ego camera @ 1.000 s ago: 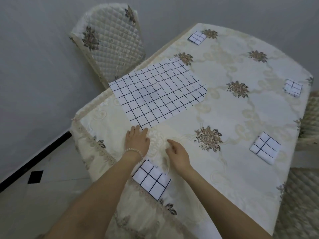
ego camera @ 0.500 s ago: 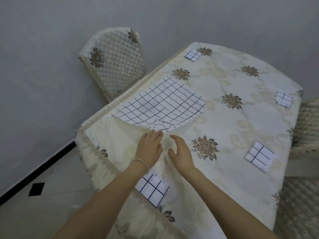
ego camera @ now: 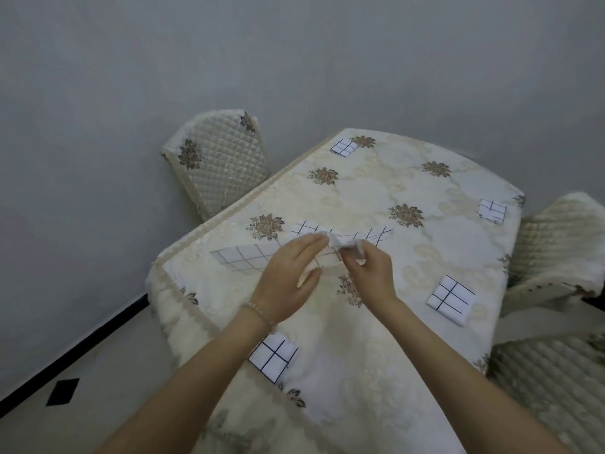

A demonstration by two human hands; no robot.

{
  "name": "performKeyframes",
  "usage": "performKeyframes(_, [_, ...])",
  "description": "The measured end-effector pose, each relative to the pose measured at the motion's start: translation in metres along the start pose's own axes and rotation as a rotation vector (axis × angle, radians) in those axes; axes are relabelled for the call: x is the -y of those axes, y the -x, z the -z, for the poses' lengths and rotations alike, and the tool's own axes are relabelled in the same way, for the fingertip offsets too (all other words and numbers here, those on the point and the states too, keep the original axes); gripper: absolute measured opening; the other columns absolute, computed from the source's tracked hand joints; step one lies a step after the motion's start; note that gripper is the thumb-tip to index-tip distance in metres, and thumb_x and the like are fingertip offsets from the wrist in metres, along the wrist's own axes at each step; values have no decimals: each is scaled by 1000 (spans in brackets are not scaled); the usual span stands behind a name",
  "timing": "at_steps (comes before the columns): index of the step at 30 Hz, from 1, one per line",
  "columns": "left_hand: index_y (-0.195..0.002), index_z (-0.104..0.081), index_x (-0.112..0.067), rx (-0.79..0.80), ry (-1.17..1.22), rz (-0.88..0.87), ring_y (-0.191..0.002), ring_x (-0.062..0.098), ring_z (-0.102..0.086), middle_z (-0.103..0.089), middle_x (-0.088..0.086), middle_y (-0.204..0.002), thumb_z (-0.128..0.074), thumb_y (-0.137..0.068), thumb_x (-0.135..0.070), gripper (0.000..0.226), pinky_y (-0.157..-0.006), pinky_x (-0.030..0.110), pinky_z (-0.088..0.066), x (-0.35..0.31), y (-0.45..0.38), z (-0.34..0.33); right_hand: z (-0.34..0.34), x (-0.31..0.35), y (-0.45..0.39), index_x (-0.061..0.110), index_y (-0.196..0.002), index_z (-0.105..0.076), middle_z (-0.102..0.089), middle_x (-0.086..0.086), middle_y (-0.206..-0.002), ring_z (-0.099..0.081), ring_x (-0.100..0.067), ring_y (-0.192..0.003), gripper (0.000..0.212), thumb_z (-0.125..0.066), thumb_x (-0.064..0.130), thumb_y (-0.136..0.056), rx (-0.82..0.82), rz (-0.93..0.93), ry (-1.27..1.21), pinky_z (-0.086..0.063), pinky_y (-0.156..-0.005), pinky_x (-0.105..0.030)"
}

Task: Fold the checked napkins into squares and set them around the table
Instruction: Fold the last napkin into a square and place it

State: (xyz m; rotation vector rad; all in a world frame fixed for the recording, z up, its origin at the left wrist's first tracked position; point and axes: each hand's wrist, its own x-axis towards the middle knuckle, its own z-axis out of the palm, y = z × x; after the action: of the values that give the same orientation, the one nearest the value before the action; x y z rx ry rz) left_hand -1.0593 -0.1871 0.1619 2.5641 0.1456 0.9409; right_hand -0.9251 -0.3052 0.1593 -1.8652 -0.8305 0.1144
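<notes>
A large white napkin with a black check (ego camera: pixel 244 258) lies partly lifted on the cream flowered tablecloth (ego camera: pixel 406 178). Its near edge is raised and carried over toward the far side. My left hand (ego camera: pixel 288 276) and my right hand (ego camera: pixel 368 270) both pinch that raised edge close together. Much of the napkin is hidden behind my hands. Several small folded checked squares lie around the table: near my left forearm (ego camera: pixel 273 357), at the right (ego camera: pixel 450 298), at the far right (ego camera: pixel 492 210) and at the far left corner (ego camera: pixel 343 147).
A quilted cream chair (ego camera: pixel 217 165) stands against the grey wall beyond the table's left edge. Another quilted chair (ego camera: pixel 556 244) is at the right side. The tiled floor (ego camera: pixel 62 391) shows at lower left.
My hands took hold of the near edge of the flat napkin, lifted it and carried it over toward the far side. The camera tilted up, showing more wall.
</notes>
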Motion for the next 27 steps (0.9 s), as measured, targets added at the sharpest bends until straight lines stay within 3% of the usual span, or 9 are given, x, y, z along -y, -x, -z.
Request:
performKeyframes(3, [-139, -42, -13, -252, 2, 258, -133, 14, -37, -45, 2, -142, -56, -89, -18, 53, -111, 31, -29, -6, 7, 18, 37, 14, 7, 29, -68, -63, -64, 9, -68, -59, -10, -66, 22, -67, 19, -87, -77, -76, -108, -46, -62, -29])
performKeyframes(6, [-141, -37, -19, -432, 146, 683, -133, 14, -34, -39, -2, -144, -61, -87, -18, 59, -110, 34, -29, -8, 17, 24, 68, 23, 12, 17, -72, -72, -72, 2, -71, -68, -18, -72, 11, -71, 18, -83, -95, -117, -209, -53, -69, -34])
performKeyframes(8, [-146, -26, -21, -409, 336, 915, -137, 15, -27, -29, -1, -150, -63, -87, -23, 70, -112, 37, -27, -6, 22, 25, 87, 28, 16, 13, -78, -74, -73, -1, -73, -71, -21, -74, 4, -72, 11, -81, -104, -139, -315, -57, -71, -35])
performKeyframes(11, [-150, -16, -18, -276, 617, 1109, -141, 16, -21, -19, 2, -155, -61, -89, -30, 77, -111, 35, -23, -1, 22, 24, 113, 35, 19, 11, -84, -73, -72, 2, -79, -70, -10, -75, 5, -75, 9, -80, -108, -108, -320, -56, -68, -25])
performKeyframes(15, [-149, -19, -12, -50, 653, 1122, -141, 19, -22, -20, 3, -155, -60, -88, -38, 78, -111, 34, -21, 2, 13, 19, 144, 42, 21, 8, -91, -71, -71, 3, -81, -68, 0, -69, 12, -75, 11, -79, -85, -105, -326, -50, -59, -12])
performKeyframes(18, [-145, -32, -9, 23, 826, 1144, -135, 22, -35, -33, 2, -150, -71, -74, -49, 89, -109, 37, -28, -1, 1, 15, 164, 46, 19, 10, -95, -71, -72, 3, -85, -70, -4, -75, 17, -76, 13, -79, -69, -124, -315, -53, -63, -15])
performKeyframes(21, [-128, -53, -5, -11, 1006, 1154, -107, 26, -58, -59, 11, -125, -67, -85, -27, 50, -88, 37, -49, -8, -10, 6, 178, 43, 18, 10, -98, -71, -73, 0, -89, -71, -10, -80, 20, -76, 14, -79, -102, -154, -302, -57, -70, -23])
performKeyframes(23, [-115, -61, -5, -52, 1022, 1082, -106, 30, -61, -65, 12, -113, -63, -88, -13, 28, -81, 37, -53, -12, -15, 0, 184, 39, 19, 11, -97, -71, -73, -2, -91, -71, -12, -83, 19, -75, 15, -79, -132, -169, -320, -57, -73, -26])
performKeyframes(27, [-104, -65, -3, -124, 1058, 993, -89, 21, -69, -72, 5, -95, -62, -87, -5, 17, -76, 31, -58, -20, -20, -2, 187, 27, 18, 8, -99, -69, -72, -2, -87, -70, -16, -82, 19, -73, 14, -81, -143, -262, -395, -56, -69, -29])
